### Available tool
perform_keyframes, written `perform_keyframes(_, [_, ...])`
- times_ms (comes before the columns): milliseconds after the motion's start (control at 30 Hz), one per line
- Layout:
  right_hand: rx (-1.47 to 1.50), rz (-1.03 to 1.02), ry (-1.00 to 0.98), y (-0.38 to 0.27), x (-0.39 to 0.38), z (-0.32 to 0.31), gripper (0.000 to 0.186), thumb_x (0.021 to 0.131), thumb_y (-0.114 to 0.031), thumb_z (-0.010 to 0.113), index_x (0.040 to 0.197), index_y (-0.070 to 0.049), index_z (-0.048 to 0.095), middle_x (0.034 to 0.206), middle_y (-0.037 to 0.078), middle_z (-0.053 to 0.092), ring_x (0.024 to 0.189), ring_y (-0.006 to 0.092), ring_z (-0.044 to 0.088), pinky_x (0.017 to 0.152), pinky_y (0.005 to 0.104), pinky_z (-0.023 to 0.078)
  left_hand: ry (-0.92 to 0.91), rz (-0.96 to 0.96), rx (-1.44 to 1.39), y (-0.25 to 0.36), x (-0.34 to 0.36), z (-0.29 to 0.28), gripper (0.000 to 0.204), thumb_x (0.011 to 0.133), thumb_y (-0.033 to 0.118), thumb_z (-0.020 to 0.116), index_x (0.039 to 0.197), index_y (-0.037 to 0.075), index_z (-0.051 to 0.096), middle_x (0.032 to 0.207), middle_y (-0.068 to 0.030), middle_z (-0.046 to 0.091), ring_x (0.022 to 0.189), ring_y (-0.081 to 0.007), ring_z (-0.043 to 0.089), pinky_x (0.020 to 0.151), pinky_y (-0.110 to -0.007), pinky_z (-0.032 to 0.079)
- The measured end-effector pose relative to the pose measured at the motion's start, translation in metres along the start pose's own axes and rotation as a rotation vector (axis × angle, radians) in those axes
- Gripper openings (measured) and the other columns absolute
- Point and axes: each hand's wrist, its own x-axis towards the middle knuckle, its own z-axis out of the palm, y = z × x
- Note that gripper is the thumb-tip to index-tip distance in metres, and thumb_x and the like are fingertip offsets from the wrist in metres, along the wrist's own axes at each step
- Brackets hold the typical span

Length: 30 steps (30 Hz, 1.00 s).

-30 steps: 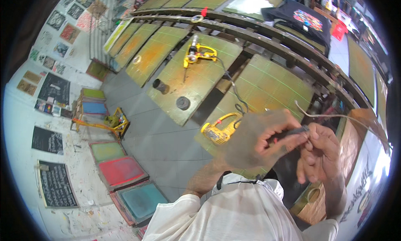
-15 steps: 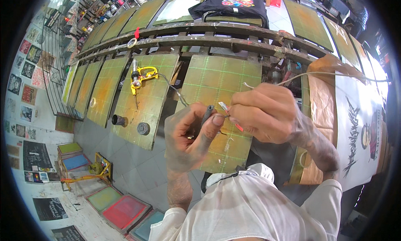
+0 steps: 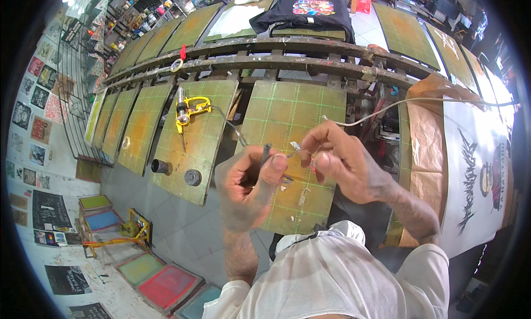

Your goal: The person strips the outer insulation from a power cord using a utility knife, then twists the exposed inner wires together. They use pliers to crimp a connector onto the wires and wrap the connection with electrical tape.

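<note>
My left hand (image 3: 243, 181) is closed round a grey cable (image 3: 266, 152), its end poking up between thumb and forefinger. A short thin wire (image 3: 290, 155) sticks out from beside the thumb. Close by on the right, my right hand (image 3: 351, 167) holds a small cutter knife (image 3: 296, 146) with a pale blade and a bit of red handle, mostly hidden by the fingers. Both hands are above a green-lined board (image 3: 298, 109). From the left hand a cord leads to a yellow-handled tool (image 3: 191, 110) with a metal barrel, lying on the board to the left.
Two dark round parts, a cylinder (image 3: 160, 166) and a ring-shaped cap (image 3: 192, 178), are on the left board. A loose pale cable (image 3: 420, 100) stretches in from the right. Brown paper (image 3: 428, 170) covers the right board. Dark rails (image 3: 265, 51) run behind; a black T-shirt (image 3: 307, 15) lies beyond.
My right hand has drawn slightly away from the left, its thumb and fingers loosening, with the knife still in it. The left hand keeps the cable and has shifted a little left.
</note>
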Motion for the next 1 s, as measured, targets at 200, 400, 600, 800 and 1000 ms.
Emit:
perform_keyframes(200, [-0.445, -0.5, 0.172, 0.025, -0.004, 0.031, 0.029, 0.088, -0.015, 0.082, 0.106, -0.004, 0.063, 0.088, 0.009, 0.067, 0.066, 0.0226, 0.066, 0.06, 0.0343, 0.053, -0.019, -0.024, -0.083, 0.004, -0.001, 0.004, 0.019, 0.1, 0.019, 0.073, 0.098, 0.001, 0.067, 0.083, 0.0018, 0.067, 0.073, -0.0013, 0.055, 0.066, -0.02, 0.047])
perform_keyframes(400, [-0.53, -0.711, 0.193, 0.017, 0.013, 0.029, 0.013, 0.09, -0.008, 0.077, 0.092, -0.004, 0.065, 0.078, 0.011, 0.065, 0.061, 0.0262, 0.064, 0.055, 0.0341, 0.051, -0.009, 0.11, 0.223, 0.002, 0.012, -0.001, 0.016, 0.1, 0.016, 0.072, 0.098, 0.002, 0.066, 0.079, 0.0051, 0.063, 0.068, 0.0002, 0.051, 0.059, -0.018, 0.038])
perform_keyframes(600, [0.282, -0.069, 0.029, -0.013, 0.043, 0.009, 0.027, 0.107, -0.024, 0.054, 0.093, -0.002, 0.062, 0.073, 0.007, 0.066, 0.049, 0.0165, 0.059, 0.05, 0.0299, 0.05, 0.024, 0.346, 0.171, 0.006, 0.065, 0.009, 0.021, 0.1, 0.023, 0.072, 0.1, 0.003, 0.065, 0.078, 0.0056, 0.061, 0.065, 0.0, 0.047, 0.052, -0.018, 0.031])
perform_keyframes(800, [0.436, -0.15, 0.197, -0.008, 0.079, 0.008, 0.026, 0.106, -0.025, 0.054, 0.097, -0.003, 0.063, 0.071, 0.006, 0.064, 0.045, 0.0124, 0.056, 0.047, 0.0281, 0.049, 0.119, 0.392, 0.092, 0.002, 0.137, 0.037, 0.026, 0.1, 0.029, 0.069, 0.1, 0.003, 0.066, 0.081, -0.0024, 0.066, 0.065, -0.0078, 0.055, 0.057, -0.025, 0.043])
perform_keyframes(1000, [0.215, -0.246, 0.173, -0.005, 0.105, -0.03, 0.026, 0.107, -0.027, 0.057, 0.098, -0.004, 0.062, 0.082, 0.0, 0.064, 0.066, 0.005, 0.057, 0.057, 0.0219, 0.045, 0.211, 0.423, 0.196, -0.01, 0.174, 0.066, 0.03, 0.1, 0.028, 0.065, 0.094, -0.001, 0.068, 0.081, -0.008, 0.068, 0.071, -0.0145, 0.06, 0.064, -0.032, 0.047])
